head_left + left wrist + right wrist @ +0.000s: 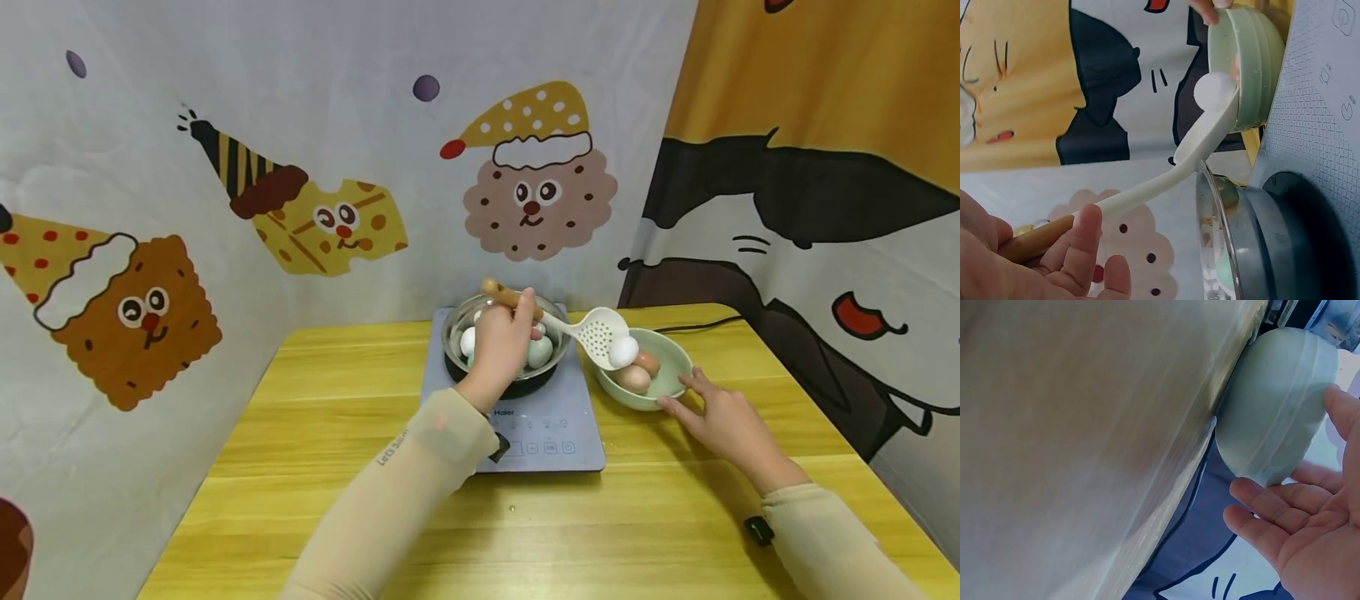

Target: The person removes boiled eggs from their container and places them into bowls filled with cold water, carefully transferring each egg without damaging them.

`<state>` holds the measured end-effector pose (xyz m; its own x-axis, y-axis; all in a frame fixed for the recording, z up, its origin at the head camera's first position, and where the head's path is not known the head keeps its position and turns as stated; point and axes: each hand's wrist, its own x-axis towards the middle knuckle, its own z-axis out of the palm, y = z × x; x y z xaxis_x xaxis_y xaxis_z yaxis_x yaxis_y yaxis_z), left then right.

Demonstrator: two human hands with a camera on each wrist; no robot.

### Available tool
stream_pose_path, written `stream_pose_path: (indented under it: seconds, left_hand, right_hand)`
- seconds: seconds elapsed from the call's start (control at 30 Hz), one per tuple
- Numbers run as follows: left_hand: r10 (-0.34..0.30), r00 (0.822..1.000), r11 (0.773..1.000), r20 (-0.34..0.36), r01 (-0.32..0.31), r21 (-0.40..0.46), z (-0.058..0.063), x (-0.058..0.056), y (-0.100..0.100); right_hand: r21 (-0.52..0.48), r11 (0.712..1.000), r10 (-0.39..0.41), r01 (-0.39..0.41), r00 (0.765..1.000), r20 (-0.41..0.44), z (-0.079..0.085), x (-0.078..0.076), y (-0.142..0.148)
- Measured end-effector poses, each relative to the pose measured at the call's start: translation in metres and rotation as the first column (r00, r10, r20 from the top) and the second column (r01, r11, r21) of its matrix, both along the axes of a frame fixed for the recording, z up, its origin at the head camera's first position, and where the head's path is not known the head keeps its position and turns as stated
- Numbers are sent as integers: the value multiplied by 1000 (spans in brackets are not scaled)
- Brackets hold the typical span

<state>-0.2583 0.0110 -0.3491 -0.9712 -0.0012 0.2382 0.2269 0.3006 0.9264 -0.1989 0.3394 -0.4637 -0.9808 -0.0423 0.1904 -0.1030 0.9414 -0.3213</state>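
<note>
My left hand [504, 342] grips the wooden handle of a white slotted spoon [597, 335] above the pot. On the spoon's tilted head a white egg [623, 351] sits at the lower edge, over the green bowl [678, 367]. Two brown eggs [634, 379] lie inside that bowl. At the bowl's near right side my right hand [731, 425] holds the rim between thumb and index finger; its other fingers [1254, 528] spread beside the outer wall. In the steel pot [561, 357], partly hidden by my left hand, are white and pale green eggs [539, 352].
The pot stands on a light-coloured induction cooker [555, 425] with a black pot handle [499, 448] towards me. A black cord [708, 325] runs behind the bowl. A patterned curtain [337, 100] hangs along the back of the wooden table [330, 417].
</note>
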Motion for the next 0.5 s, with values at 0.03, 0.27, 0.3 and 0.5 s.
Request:
stream_pose_path:
  seconds: [0.03, 0.27, 0.3, 0.5]
  left_hand:
    - [9, 1000, 999, -25, -10, -41, 0, 1, 2]
    - [7, 982, 986, -191, -39, -165, 0, 10, 9]
    - [-6, 977, 985, -213, -31, -169, 0, 11, 10]
    - [-67, 949, 970, -308, -10, -242, 1, 17, 15]
  right_hand:
    - [-1, 1000, -6, 6, 1000, 0, 0, 0, 0]
    - [-12, 999, -38, 38, 999, -18, -1, 0, -2]
    - [-14, 999, -41, 40, 999, -26, -1, -1, -3]
    - [7, 998, -57, 57, 996, -63, 0, 0, -7]
